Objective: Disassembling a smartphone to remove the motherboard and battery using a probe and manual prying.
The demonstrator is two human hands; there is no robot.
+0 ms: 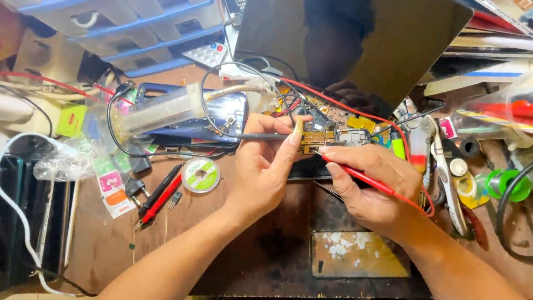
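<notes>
Cluttered and worn, the brown bench [266, 250] carries repair gear on every side: blue plastic drawers [133, 28] at the back left, a dark reflective panel [377, 39] propped up behind the work, a small reel of solder wick [201, 175] and a spare pair of red and black probes [158, 200] lying to the left, and a green tape roll [508, 186] off to the right. At the centre lies a small circuit board [333, 130] with yellow and metal parts, set close under the eyes so both hands can meet over it. The left hand [266, 166] is closed around a thin black probe [261, 136], thumb and forefinger pinching it near the tip, which lies nearly level and points at the board's left edge; the pinch looks chosen for fine aim. The right hand [377, 189] grips a red probe [355, 175] like a pen, its tip touching the board's near edge, while its red lead [411, 161] loops round behind the hand, seemingly kept off the parts. A clear plastic syringe-like tube [161, 108] rests on a dark blue phone [194, 119] just left of the board.
</notes>
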